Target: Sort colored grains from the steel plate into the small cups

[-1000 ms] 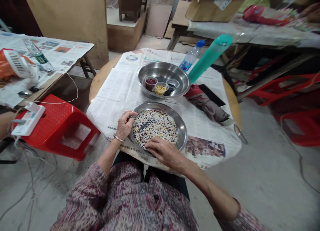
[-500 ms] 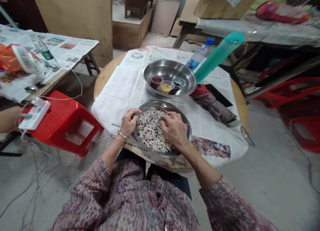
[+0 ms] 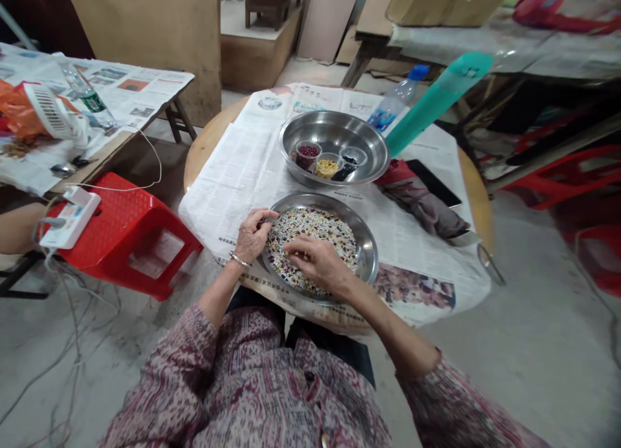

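Observation:
A shallow stainless steel basin [image 3: 367, 251] stands on the newspaper close to my body. Spread over its bottom is a mix of white grains with dark red, yellow and black beans [image 3: 334, 227]. My left hand [image 3: 253, 234], with a bangle at the wrist, is closed on the basin's left rim. Over the middle of the mix is my right hand [image 3: 317, 262], its fingers curled in; whatever lies between them is too small to make out. Behind, a deeper steel basin [image 3: 334, 128] holds clear cups of red beans [image 3: 307, 152], yellow grains [image 3: 326, 167] and black beans [image 3: 350, 160].
On the round table [image 3: 218, 134], a plastic bottle [image 3: 395, 102], a long teal object [image 3: 439, 102], a folded grey-and-red cloth item [image 3: 422, 205] and a dark flat device [image 3: 433, 183] lie to the right. A red stool [image 3: 126, 228] with a power strip [image 3: 72, 218] stands left.
My right hand has moved left across the mix and its fingers have curled in. The left hand stays at the basin's rim. The view has shifted slightly.

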Available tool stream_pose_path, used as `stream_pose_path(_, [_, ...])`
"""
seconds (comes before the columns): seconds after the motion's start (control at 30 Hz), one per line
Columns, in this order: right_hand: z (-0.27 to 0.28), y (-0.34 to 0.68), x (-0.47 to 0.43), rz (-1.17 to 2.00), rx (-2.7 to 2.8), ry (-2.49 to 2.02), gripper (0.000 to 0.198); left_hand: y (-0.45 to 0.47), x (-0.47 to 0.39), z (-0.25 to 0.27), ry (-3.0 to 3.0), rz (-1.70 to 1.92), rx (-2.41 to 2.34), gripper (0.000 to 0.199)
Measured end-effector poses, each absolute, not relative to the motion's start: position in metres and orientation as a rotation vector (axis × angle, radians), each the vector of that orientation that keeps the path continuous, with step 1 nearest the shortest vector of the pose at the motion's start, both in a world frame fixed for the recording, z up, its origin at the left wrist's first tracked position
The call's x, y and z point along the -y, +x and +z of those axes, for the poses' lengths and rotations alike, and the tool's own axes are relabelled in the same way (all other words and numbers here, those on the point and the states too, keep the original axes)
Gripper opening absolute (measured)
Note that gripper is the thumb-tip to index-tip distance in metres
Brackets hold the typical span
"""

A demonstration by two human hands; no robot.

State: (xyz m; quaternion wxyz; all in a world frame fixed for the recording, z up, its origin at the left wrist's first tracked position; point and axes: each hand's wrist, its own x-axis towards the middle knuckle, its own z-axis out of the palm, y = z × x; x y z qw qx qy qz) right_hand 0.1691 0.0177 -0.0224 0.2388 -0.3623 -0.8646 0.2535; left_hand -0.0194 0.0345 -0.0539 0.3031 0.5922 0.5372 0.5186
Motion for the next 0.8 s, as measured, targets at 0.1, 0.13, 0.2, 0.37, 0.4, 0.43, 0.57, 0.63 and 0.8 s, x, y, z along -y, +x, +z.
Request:
stream_pose_path(0.1, [-0.023, 0.174, -0.003, 0.686, 2.534, -0.928, 0.019, -0.019, -0.035, -0.055, 1.576, 1.374, -1.426, 0.027])
stream_pose_path(0.13, [-0.024, 0.174, 0.0, 0.659, 2.557, -0.927, 0.021, -0.019, -0.035, -0.055, 1.578, 1.374, -1.427, 0.027])
stream_pose_path(0.2, [-0.026, 0.173, 0.003, 0.609, 2.591, -0.943, 0.026, -0.019, -0.035, -0.054, 1.582, 1.371, -1.436, 0.026])
stream_pose_path(0.37, [-0.029, 0.166, 0.002, 0.519, 2.658, -0.998, 0.023, -0.019, -0.034, -0.053, 1.588, 1.362, -1.446, 0.025])
stream_pose_path(0.4, [-0.03, 0.165, 0.002, 0.514, 2.661, -0.997, 0.021, -0.019, -0.034, -0.053, 1.589, 1.364, -1.441, 0.025])
stream_pose_path(0.43, [-0.03, 0.165, 0.002, 0.517, 2.66, -0.988, 0.02, -0.019, -0.035, -0.053, 1.591, 1.368, -1.437, 0.025])
stream_pose_path(0.57, [-0.032, 0.165, 0.003, 0.538, 2.652, -0.968, 0.015, -0.019, -0.035, -0.054, 1.592, 1.374, -1.434, 0.024])
stream_pose_path(0.63, [-0.033, 0.165, 0.003, 0.534, 2.655, -0.984, 0.013, -0.019, -0.035, -0.054, 1.59, 1.374, -1.435, 0.024])
stream_pose_path(0.8, [-0.036, 0.164, 0.003, 0.491, 2.655, -1.018, 0.014, -0.019, -0.035, -0.054, 1.603, 1.385, -1.418, 0.023])
